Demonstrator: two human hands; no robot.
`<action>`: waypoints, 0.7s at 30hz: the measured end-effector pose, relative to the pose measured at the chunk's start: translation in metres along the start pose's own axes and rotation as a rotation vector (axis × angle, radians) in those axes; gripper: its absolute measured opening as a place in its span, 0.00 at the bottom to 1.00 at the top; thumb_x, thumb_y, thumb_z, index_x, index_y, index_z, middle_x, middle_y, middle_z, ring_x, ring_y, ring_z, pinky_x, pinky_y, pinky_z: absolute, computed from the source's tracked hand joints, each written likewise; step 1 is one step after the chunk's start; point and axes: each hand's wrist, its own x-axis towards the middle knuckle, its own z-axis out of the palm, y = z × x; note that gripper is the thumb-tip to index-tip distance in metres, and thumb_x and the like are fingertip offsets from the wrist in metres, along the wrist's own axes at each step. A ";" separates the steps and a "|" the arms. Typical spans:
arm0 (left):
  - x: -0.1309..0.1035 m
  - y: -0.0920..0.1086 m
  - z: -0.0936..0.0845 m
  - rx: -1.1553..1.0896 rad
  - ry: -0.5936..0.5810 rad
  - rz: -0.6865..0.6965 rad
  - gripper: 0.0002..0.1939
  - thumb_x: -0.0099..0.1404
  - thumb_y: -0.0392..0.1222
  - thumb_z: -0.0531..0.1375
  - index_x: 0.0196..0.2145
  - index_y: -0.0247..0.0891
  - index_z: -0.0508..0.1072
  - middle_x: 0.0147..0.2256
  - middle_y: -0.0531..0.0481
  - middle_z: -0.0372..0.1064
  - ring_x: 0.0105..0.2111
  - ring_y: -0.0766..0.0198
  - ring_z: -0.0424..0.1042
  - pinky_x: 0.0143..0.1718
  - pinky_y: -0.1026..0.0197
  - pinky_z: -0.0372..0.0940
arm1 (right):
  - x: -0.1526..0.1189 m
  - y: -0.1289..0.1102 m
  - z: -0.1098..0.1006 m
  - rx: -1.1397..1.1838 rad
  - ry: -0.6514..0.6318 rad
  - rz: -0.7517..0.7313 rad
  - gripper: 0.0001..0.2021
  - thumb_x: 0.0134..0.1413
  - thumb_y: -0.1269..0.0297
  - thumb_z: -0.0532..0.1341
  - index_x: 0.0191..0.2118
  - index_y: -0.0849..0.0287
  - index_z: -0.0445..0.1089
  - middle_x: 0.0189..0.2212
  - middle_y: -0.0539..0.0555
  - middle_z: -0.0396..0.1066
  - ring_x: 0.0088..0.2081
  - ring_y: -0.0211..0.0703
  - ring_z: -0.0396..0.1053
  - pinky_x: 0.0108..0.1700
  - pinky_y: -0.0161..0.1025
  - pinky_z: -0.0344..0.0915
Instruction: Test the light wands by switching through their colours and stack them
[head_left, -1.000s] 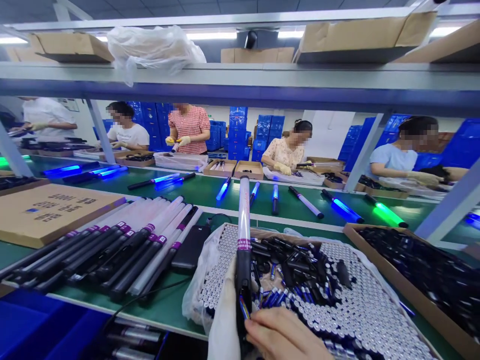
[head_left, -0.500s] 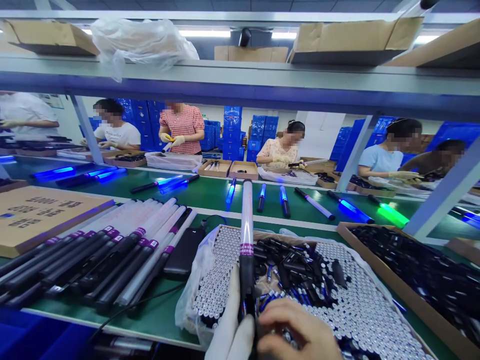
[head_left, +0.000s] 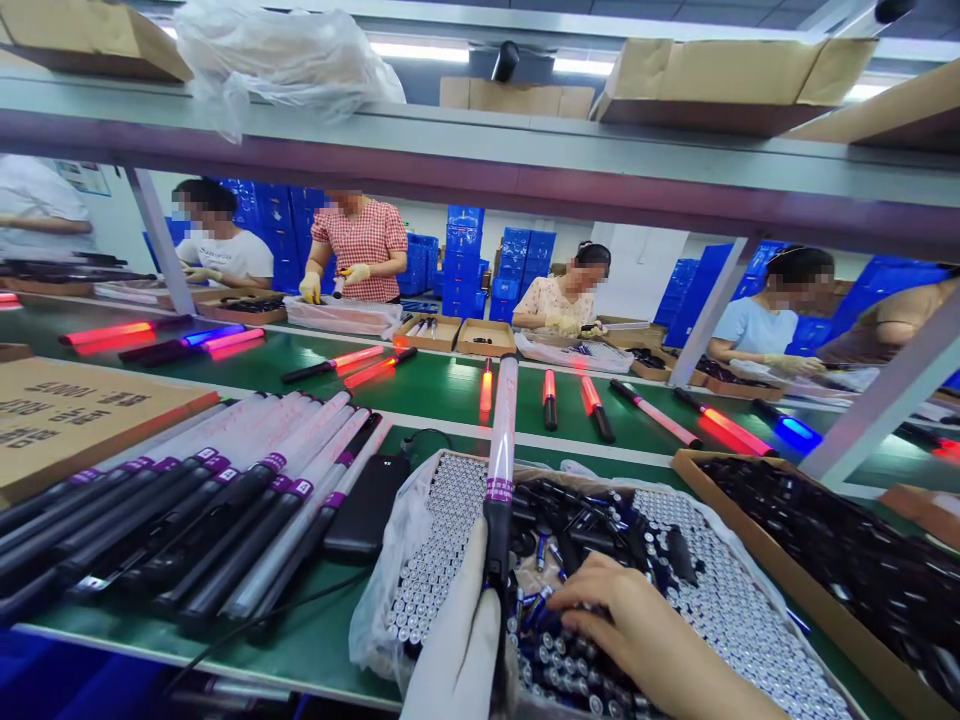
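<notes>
The left hand [head_left: 446,665], in a white glove, is closed around the black handle of a light stick [head_left: 502,440]. The stick stands nearly upright, clear tube on top; I think this grip leaves the side of the handle free for the other hand. The bare right hand [head_left: 637,620] bends its fingers among the batteries [head_left: 757,630]; whether they pinch one, I cannot tell. The plastic-lined box [head_left: 371,625] sits under both hands, perhaps so that the reach is short. On the left, more sticks [head_left: 262,480] lie side by side, handles toward the person, probably easy to take. On the right, a carton [head_left: 795,585] keeps black parts together. Beyond, on the green belt [head_left: 442,385], lit sticks [head_left: 735,430] lie apart, so each glow is easy to see. Across it, a co-worker in a checked shirt [head_left: 367,240] is standing.
</notes>
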 end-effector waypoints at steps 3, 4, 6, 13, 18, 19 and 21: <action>0.002 0.001 0.001 0.010 0.030 0.029 0.20 0.68 0.48 0.56 0.55 0.40 0.67 0.58 0.42 0.61 0.55 0.57 0.64 0.56 0.46 0.61 | 0.000 -0.009 -0.008 0.132 0.199 -0.019 0.11 0.62 0.69 0.57 0.42 0.52 0.77 0.37 0.52 0.75 0.41 0.44 0.71 0.44 0.38 0.67; 0.002 0.002 0.001 0.011 0.036 0.033 0.20 0.68 0.48 0.55 0.55 0.40 0.67 0.58 0.42 0.60 0.56 0.56 0.63 0.57 0.46 0.60 | 0.000 -0.015 -0.010 0.196 0.231 -0.050 0.11 0.63 0.67 0.56 0.42 0.51 0.77 0.38 0.52 0.75 0.41 0.43 0.71 0.43 0.37 0.67; 0.003 0.003 0.002 0.008 0.043 0.031 0.20 0.68 0.48 0.55 0.55 0.40 0.67 0.59 0.42 0.60 0.56 0.56 0.63 0.58 0.45 0.59 | 0.001 -0.029 -0.010 0.306 0.224 -0.133 0.10 0.64 0.64 0.57 0.42 0.50 0.77 0.38 0.51 0.75 0.41 0.41 0.71 0.43 0.35 0.67; -0.001 0.004 0.006 -0.059 0.041 -0.075 0.20 0.68 0.47 0.56 0.55 0.39 0.67 0.54 0.42 0.64 0.49 0.59 0.69 0.50 0.50 0.67 | 0.015 -0.055 0.035 0.386 0.392 -0.167 0.08 0.59 0.67 0.61 0.37 0.53 0.79 0.32 0.52 0.70 0.34 0.38 0.70 0.35 0.32 0.67; -0.004 0.002 0.003 -0.147 0.004 -0.187 0.22 0.68 0.48 0.56 0.56 0.37 0.64 0.47 0.43 0.68 0.41 0.64 0.72 0.40 0.57 0.71 | 0.009 -0.039 0.028 0.414 0.495 -0.127 0.07 0.61 0.65 0.59 0.38 0.55 0.76 0.33 0.52 0.72 0.34 0.39 0.71 0.35 0.32 0.66; -0.004 0.002 0.002 -0.167 -0.014 -0.204 0.22 0.68 0.48 0.56 0.55 0.35 0.65 0.45 0.44 0.69 0.38 0.65 0.72 0.37 0.59 0.71 | 0.007 -0.034 0.021 0.384 0.468 -0.108 0.08 0.61 0.64 0.58 0.38 0.55 0.76 0.34 0.52 0.73 0.34 0.39 0.71 0.35 0.32 0.66; -0.003 0.001 0.000 -0.209 -0.050 -0.231 0.20 0.68 0.47 0.56 0.53 0.34 0.66 0.41 0.46 0.70 0.33 0.68 0.71 0.33 0.62 0.71 | 0.004 -0.022 0.008 0.282 0.340 -0.062 0.08 0.61 0.65 0.59 0.37 0.54 0.77 0.35 0.51 0.75 0.35 0.41 0.72 0.37 0.34 0.67</action>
